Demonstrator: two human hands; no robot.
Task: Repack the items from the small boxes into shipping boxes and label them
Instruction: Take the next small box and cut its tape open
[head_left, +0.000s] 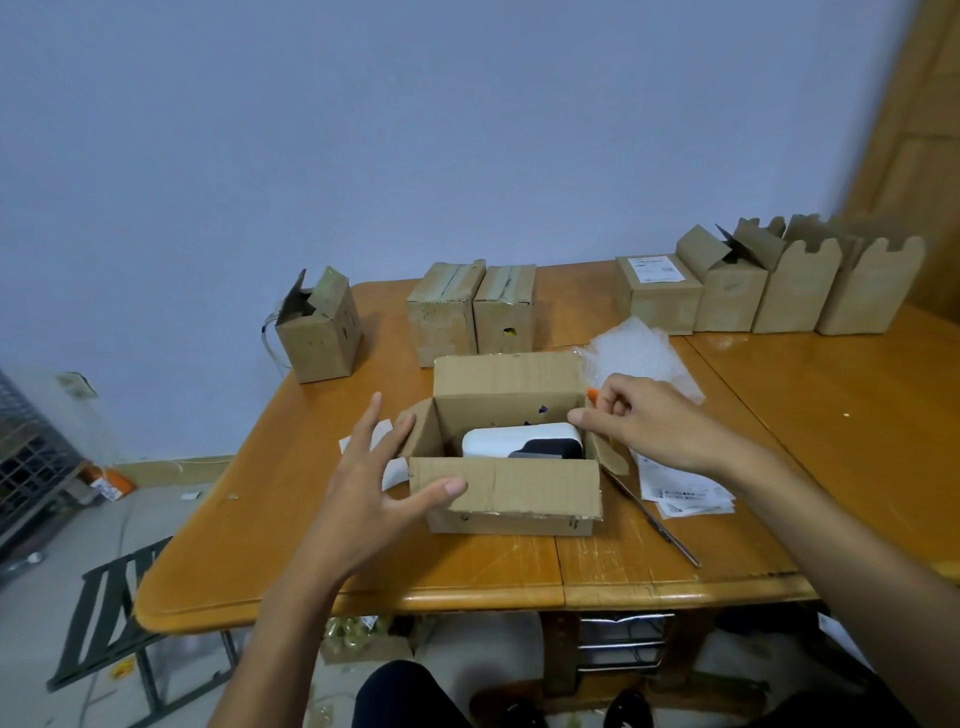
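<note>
An open cardboard shipping box (506, 491) stands on the wooden table (332, 566) in front of me, its flaps up. Inside lies a white and dark grey item (519, 441). My left hand (374, 483) is spread at the box's left side, thumb against the front flap and fingers by the left flap. My right hand (639, 421) is at the box's right edge, its fingers curled and its thumb and forefinger on the right flap (605, 452). Sheets of printed labels (680, 493) lie to the right of the box.
Small cardboard boxes line the back of the table: one at the left (319, 332), two taped ones (470, 309) in the middle, several at the right (779, 291). Clear bubble wrap (644, 358) lies behind my right hand. A metal blade tool (660, 525) lies by the labels.
</note>
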